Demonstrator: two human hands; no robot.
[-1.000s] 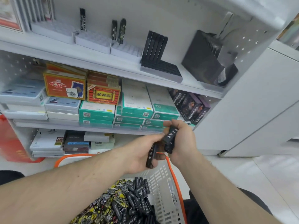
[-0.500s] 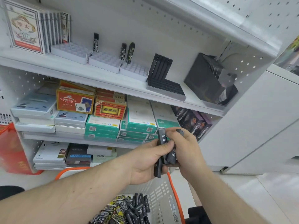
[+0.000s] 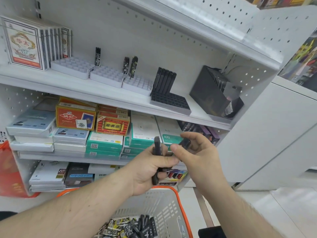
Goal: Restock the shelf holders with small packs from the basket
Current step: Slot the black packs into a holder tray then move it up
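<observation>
My left hand [image 3: 151, 169] grips a bundle of slim black packs [image 3: 157, 148] upright in front of the middle shelf. My right hand [image 3: 197, 152] pinches one black pack [image 3: 185, 143] just right of the bundle. On the upper shelf stand three white grid holders [image 3: 106, 76], nearly bare, with single packs [image 3: 97, 56] standing in them, and a black grid holder [image 3: 171, 102] with a row of black packs [image 3: 164, 79] at its back. The white basket [image 3: 164, 206] with an orange rim sits below, holding several black and patterned packs [image 3: 133, 227].
A black slotted display box [image 3: 212, 93] stands at the upper shelf's right end. White card boxes [image 3: 24, 42] fill its left end. The middle and lower shelves carry stacked boxes [image 3: 104, 143]. A red bag [image 3: 8, 170] hangs at the left. White cabinets [image 3: 274, 134] stand at the right.
The view has tilted up toward the upper shelf. Both hands rose with the packs, and my right hand has drawn one pack away from the bundle in my left.
</observation>
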